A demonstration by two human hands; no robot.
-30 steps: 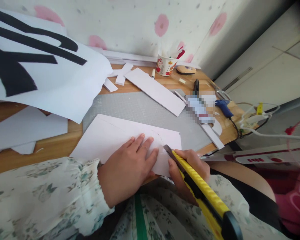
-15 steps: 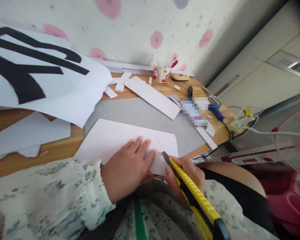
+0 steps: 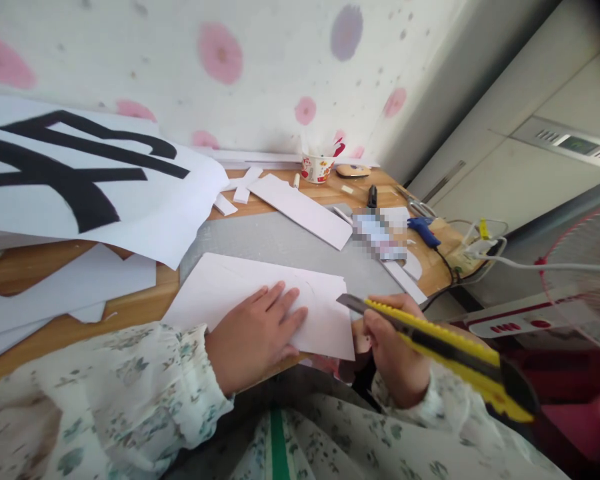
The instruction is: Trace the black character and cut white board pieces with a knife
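A white board [image 3: 230, 283] with a faint curved line near its right part lies on the grey cutting mat [image 3: 230, 235] at the table's front edge. My left hand [image 3: 260, 323] rests flat on this board, fingers spread. In my right hand [image 3: 397, 350] is a yellow and black utility knife [image 3: 440, 343], its blade out and pointing left. The blade tip is at the board's right edge; whether it touches the board I cannot tell. The knife's handle reaches back toward the lower right.
A large white sheet with black strokes [image 3: 190, 220] covers the left, above white offcuts [image 3: 115, 273]. Behind the mat lie a white strip [image 3: 305, 212], a paper cup [image 3: 316, 168] and a mouse [image 3: 353, 171]. A blue glue gun [image 3: 424, 231] and a fan [image 3: 587, 280] are to the right.
The knife has swung from pointing up and left to pointing more flatly left, its blade shifting right from near the curved line to the board's edge. My left hand stays on the board.
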